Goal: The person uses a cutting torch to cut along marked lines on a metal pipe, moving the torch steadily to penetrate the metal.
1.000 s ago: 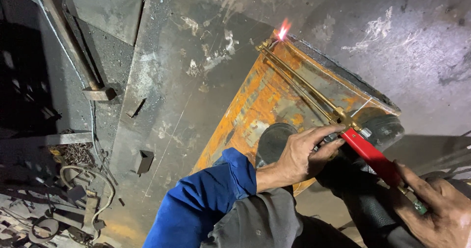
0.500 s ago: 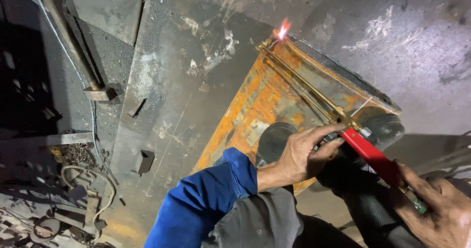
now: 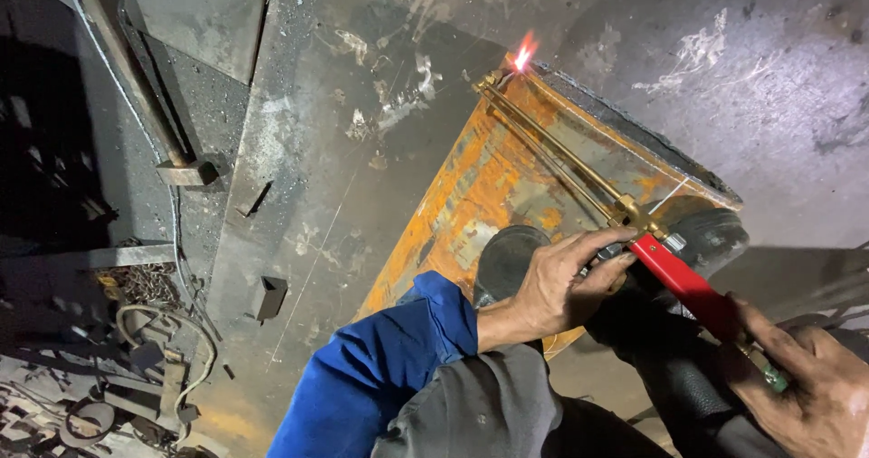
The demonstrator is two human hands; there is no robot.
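Observation:
A cutting torch with thin brass tubes and a red handle runs from lower right up to a glowing flame at its tip. The flame touches the far corner of a rusty orange steel plate. My left hand, in a blue sleeve, steadies the torch where the tubes meet the red handle. My right hand grips the rear end of the red handle at the lower right edge. My knee in grey trousers is below the left arm.
A dark round hole or disc lies on the orange plate near my left hand. Grey steel sheets cover the floor. A long steel bar and scrap pieces with cable lie at the left.

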